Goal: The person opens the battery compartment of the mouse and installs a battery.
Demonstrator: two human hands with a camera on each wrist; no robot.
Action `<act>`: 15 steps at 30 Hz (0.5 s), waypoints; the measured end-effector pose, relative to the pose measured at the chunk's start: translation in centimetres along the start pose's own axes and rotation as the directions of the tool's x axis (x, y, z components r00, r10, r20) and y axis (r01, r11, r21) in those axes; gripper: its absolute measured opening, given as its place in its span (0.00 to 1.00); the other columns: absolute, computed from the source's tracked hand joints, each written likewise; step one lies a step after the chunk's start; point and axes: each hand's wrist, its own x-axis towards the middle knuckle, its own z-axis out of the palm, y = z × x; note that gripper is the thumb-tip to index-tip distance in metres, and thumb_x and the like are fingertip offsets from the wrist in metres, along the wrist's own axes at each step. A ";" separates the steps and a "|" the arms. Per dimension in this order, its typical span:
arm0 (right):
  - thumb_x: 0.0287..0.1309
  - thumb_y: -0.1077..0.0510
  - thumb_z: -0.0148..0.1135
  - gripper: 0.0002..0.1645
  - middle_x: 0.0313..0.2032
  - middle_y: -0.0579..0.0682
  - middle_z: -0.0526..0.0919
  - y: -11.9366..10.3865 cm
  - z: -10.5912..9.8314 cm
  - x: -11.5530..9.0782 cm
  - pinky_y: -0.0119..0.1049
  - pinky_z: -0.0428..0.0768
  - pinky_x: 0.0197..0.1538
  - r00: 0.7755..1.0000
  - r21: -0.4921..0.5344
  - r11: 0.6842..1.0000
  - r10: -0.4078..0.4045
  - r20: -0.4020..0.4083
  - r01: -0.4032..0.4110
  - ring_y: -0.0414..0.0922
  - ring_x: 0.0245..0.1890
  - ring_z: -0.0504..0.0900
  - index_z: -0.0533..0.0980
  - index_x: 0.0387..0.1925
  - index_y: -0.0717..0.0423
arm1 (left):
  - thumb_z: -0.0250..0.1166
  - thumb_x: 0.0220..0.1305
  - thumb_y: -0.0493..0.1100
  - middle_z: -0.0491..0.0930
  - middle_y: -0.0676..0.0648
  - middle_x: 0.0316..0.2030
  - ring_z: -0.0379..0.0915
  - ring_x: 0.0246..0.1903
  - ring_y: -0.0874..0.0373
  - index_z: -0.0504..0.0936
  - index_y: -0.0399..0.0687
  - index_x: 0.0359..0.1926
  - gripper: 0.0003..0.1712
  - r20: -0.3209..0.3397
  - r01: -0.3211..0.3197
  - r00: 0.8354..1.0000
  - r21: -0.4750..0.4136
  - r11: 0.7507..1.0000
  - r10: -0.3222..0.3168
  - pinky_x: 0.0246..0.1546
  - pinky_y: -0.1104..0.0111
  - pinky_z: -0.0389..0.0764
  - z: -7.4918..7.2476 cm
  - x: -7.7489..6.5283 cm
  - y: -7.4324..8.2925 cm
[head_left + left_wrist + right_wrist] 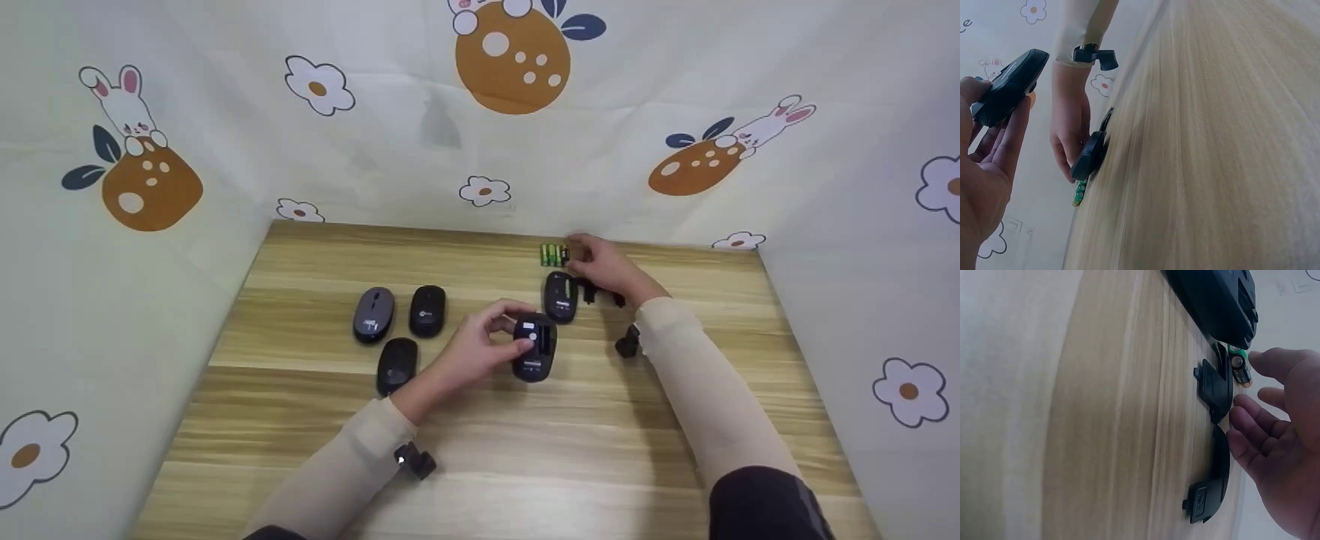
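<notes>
My left hand (476, 341) grips a black computer mouse (537, 369) underside up, thumb on its base, with the dark battery slot uncovered. In the left wrist view this mouse (1013, 84) is held above the table. My right hand (611, 268) is at the right end of a row of green batteries (553, 256), fingers spread. One battery with a dark and copper casing (1240, 371) lies close to the thumb. Below the hand are two black battery covers (1216, 389). Another upturned black mouse (560, 301) lies beside them, with a green battery in its slot.
Left of the left hand lie a grey mouse (374, 315) and two black mice (427, 310), all right side up. The wooden table (480, 465) meets a patterned cloth wall (390, 165) right behind the batteries, with cloth at both sides too.
</notes>
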 end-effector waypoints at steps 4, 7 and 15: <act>0.77 0.55 0.67 0.37 0.63 0.62 0.81 0.1 0.0 0.4 0.55 0.77 0.65 0.999 0.003 1.000 -0.005 0.035 0.005 0.56 0.56 0.77 0.69 0.81 0.57 | 0.78 0.68 0.36 0.84 0.44 0.58 0.85 0.52 0.40 0.82 0.41 0.68 0.29 -0.001 0.008 1.000 -0.002 1.000 -0.008 0.53 0.56 0.91 0.0 0.0 0.1; 0.76 0.55 0.67 0.37 0.68 0.62 0.79 0.1 0.0 0.6 0.57 0.76 0.69 0.999 -0.001 1.000 -0.014 0.045 0.014 0.57 0.60 0.77 0.70 0.81 0.57 | 0.78 0.68 0.36 0.84 0.45 0.58 0.85 0.52 0.40 0.82 0.41 0.68 0.29 -0.004 0.015 1.000 -0.006 1.000 -0.015 0.52 0.59 0.91 0.0 0.0 0.1; 0.76 0.58 0.65 0.36 0.68 0.64 0.78 0.2 0.4 0.9 0.57 0.74 0.72 0.998 -0.012 0.999 -0.037 0.048 0.038 0.57 0.61 0.76 0.70 0.80 0.62 | 0.78 0.68 0.36 0.84 0.44 0.58 0.86 0.52 0.43 0.81 0.40 0.69 0.30 -0.004 0.006 1.000 -0.013 1.000 -0.006 0.52 0.58 0.91 0.0 0.0 0.2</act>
